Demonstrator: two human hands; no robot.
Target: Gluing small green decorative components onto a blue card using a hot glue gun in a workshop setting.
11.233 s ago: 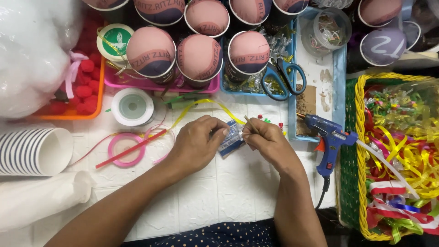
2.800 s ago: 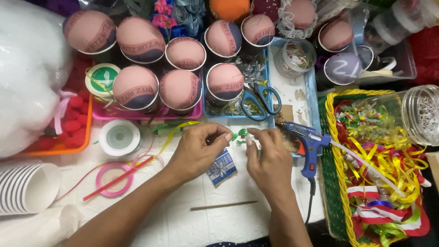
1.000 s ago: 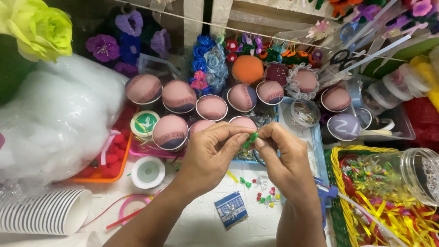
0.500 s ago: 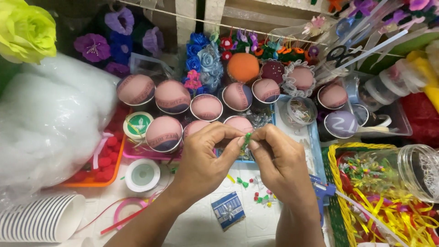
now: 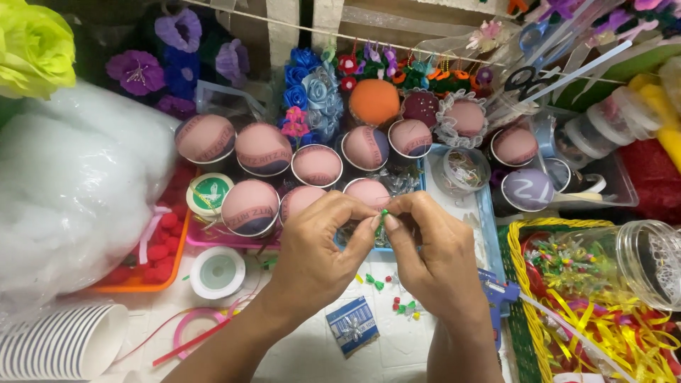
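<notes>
A tiny green piece, possibly a small bow though too small to tell, is pinched between the fingertips of the left hand and right hand, held above the white table. Below lie a small blue gift-box ornament and scattered green and red bits. Pink-topped cups stand behind; a blue glue gun lies just right.

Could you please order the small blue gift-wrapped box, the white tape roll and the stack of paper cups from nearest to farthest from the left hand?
1. Small blue gift-wrapped box, just below the left hand.
2. White tape roll, to its left.
3. Stack of paper cups, far lower left.
</notes>
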